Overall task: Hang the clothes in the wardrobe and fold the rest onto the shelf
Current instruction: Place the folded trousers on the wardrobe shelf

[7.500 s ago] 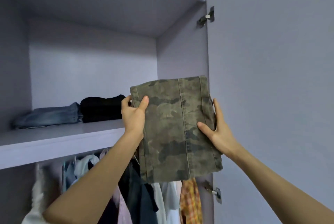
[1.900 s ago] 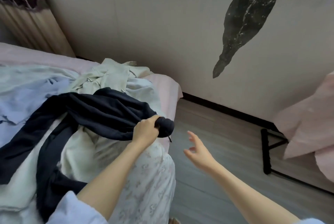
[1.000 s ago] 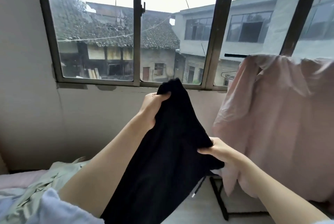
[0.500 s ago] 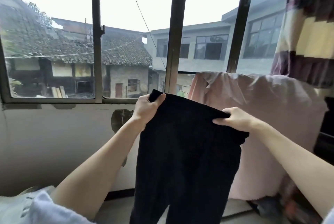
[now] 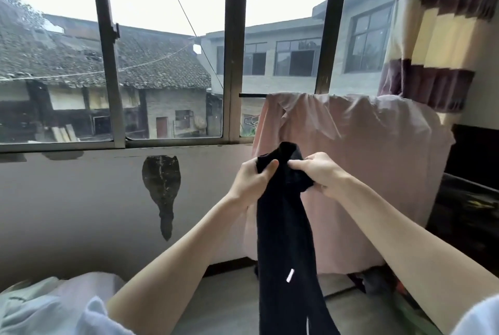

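A wide window [image 5: 172,64] with dark metal frames fills the upper half of the view. Beyond the glass stands an old house with a grey tiled roof [image 5: 81,56] on the left and a plain grey building [image 5: 291,64] on the right — thin wires cross the pale sky between them. Below the sill, the white wall [image 5: 81,199] carries a dark patch [image 5: 162,186] where the paint has peeled (narrowing to a point at the bottom). At the upper right hangs a curtain [image 5: 437,24] in purple and cream blocks. Grey floor [image 5: 232,302] shows at the bottom.
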